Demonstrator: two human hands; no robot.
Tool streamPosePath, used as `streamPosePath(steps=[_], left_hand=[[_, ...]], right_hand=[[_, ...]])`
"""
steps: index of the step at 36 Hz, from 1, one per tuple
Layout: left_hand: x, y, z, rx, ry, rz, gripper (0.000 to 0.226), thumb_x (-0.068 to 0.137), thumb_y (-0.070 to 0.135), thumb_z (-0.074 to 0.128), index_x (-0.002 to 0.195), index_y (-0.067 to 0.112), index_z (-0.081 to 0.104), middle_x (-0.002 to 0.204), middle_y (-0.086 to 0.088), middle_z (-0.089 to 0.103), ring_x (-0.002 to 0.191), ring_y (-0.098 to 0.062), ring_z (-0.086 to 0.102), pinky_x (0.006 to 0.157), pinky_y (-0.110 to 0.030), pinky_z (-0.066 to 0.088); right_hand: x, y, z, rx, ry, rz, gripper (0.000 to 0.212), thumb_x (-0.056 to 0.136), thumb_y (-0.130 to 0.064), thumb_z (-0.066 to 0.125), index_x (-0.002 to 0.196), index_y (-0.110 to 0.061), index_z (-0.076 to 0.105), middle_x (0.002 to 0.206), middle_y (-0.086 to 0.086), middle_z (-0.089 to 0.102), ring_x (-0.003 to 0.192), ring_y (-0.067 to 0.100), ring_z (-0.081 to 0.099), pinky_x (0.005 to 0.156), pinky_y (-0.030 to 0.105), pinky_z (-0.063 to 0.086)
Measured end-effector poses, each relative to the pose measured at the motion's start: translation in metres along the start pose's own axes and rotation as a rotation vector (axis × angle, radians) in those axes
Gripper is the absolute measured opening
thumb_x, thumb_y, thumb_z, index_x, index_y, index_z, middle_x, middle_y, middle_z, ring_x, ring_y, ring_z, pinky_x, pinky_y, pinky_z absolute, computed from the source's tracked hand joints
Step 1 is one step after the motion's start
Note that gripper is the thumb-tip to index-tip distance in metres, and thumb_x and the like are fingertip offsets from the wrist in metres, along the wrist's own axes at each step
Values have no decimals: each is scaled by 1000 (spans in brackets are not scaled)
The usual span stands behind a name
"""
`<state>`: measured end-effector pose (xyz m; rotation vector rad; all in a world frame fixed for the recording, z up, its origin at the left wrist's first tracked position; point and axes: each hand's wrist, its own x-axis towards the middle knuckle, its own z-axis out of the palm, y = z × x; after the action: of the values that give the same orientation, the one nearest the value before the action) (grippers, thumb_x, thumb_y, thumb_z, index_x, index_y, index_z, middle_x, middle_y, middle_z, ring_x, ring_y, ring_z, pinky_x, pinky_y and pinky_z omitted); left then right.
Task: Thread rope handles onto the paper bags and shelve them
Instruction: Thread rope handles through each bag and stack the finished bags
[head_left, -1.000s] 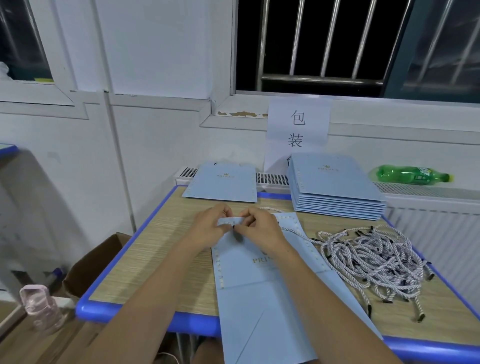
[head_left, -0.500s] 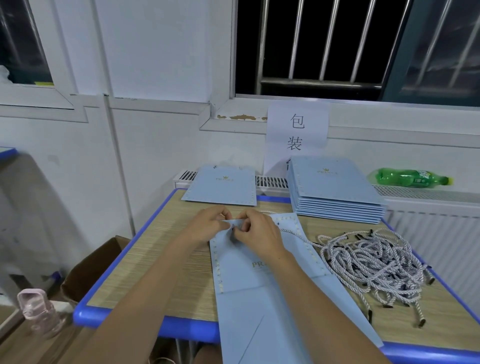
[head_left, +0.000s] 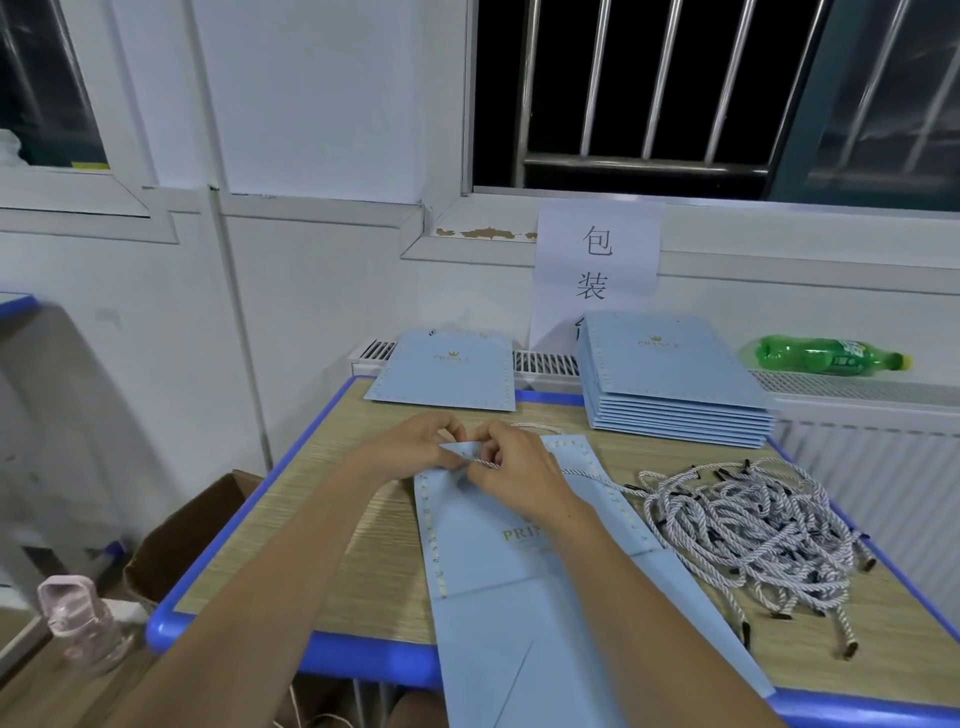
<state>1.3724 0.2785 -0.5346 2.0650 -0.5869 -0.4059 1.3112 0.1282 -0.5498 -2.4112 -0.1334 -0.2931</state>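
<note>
A flat light-blue paper bag (head_left: 488, 551) lies on the table in front of me, its bottom hanging over the near edge. My left hand (head_left: 415, 447) pinches the bag's top edge. My right hand (head_left: 511, 465) pinches a white twisted rope (head_left: 592, 475) at that same edge; the rope trails right to a heap of rope handles (head_left: 748, 530). Another loop of rope shows just behind my right hand. A stack of flat blue bags (head_left: 670, 379) sits at the back right, and a single bag (head_left: 447, 371) at the back left.
The wooden table has a blue rim (head_left: 234, 525). A green bottle (head_left: 826, 356) lies on the radiator ledge behind it. On the floor at the left are a cardboard box (head_left: 192, 530) and a pink bottle (head_left: 78, 618). A paper sign (head_left: 597, 265) hangs on the wall.
Both hands stay at the bag's top edge; the fingers have shifted slightly and a short length of rope now shows between them.
</note>
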Motion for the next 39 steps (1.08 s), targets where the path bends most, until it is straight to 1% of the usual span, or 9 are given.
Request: streamPosePath(steps=[6, 12, 18, 22, 25, 29, 32, 34, 39], left_hand=[[-3, 5, 0, 27, -4, -6, 22, 70, 17, 71, 84, 20, 55, 80, -4, 63, 65, -15, 58, 58, -24, 44], [-2, 4, 0, 45, 20, 8, 21, 75, 13, 72, 85, 20, 55, 80, 0, 63, 65, -11, 58, 59, -23, 44], [4, 2, 3, 281, 133, 83, 20, 73, 18, 73, 81, 28, 57, 92, 7, 62, 94, -14, 58, 82, -32, 46], [4, 6, 7, 387, 164, 161, 16, 77, 19, 73, 78, 26, 58, 79, 12, 60, 79, -7, 55, 71, -22, 42], [3, 8, 8, 432, 162, 185, 8, 83, 23, 68, 76, 21, 64, 75, 2, 63, 68, -12, 51, 64, -25, 38], [5, 8, 6, 375, 174, 194, 11, 83, 23, 69, 77, 13, 69, 77, -9, 66, 66, -13, 48, 64, -27, 35], [3, 13, 1, 307, 127, 200, 17, 84, 19, 69, 69, 26, 64, 69, 7, 59, 67, -7, 47, 66, -23, 33], [3, 17, -4, 265, 65, 163, 20, 87, 20, 66, 72, 33, 63, 74, 12, 58, 73, -5, 50, 71, -23, 35], [3, 19, -14, 55, -44, 32, 19, 88, 9, 62, 76, 22, 69, 85, 0, 67, 79, -10, 61, 77, -20, 43]], right_hand=[[0, 1, 1, 32, 16, 6, 17, 80, -22, 60, 93, -30, 53, 73, -11, 55, 69, 8, 50, 69, 30, 43], [-2, 1, 1, 20, 27, -15, 16, 80, -22, 60, 93, -30, 53, 79, -5, 61, 69, 10, 51, 68, 30, 42], [-2, 4, 0, 1, 27, -26, 19, 81, -20, 60, 99, -23, 57, 79, -4, 58, 69, 12, 51, 67, 31, 44], [-4, 3, -1, -39, 51, -31, 24, 82, -21, 60, 106, -19, 58, 86, -5, 57, 78, 14, 52, 65, 26, 38], [-5, 3, -2, -47, 82, -39, 25, 82, -20, 60, 106, -17, 57, 85, -5, 55, 80, 14, 51, 63, 26, 35], [-5, 1, -2, -34, 118, -39, 26, 82, -18, 60, 108, -17, 57, 84, -6, 55, 80, 14, 53, 64, 26, 41], [-4, 2, -2, -14, 149, -37, 25, 82, -20, 63, 106, -17, 56, 83, -4, 56, 78, 15, 54, 68, 29, 44], [-2, 2, -3, 7, 164, -46, 23, 82, -20, 63, 104, -17, 56, 77, -5, 55, 73, 13, 53, 65, 29, 43], [-1, 2, -6, 84, 123, -75, 22, 79, -14, 63, 100, -16, 57, 70, -11, 51, 65, 8, 46, 70, 35, 47]])
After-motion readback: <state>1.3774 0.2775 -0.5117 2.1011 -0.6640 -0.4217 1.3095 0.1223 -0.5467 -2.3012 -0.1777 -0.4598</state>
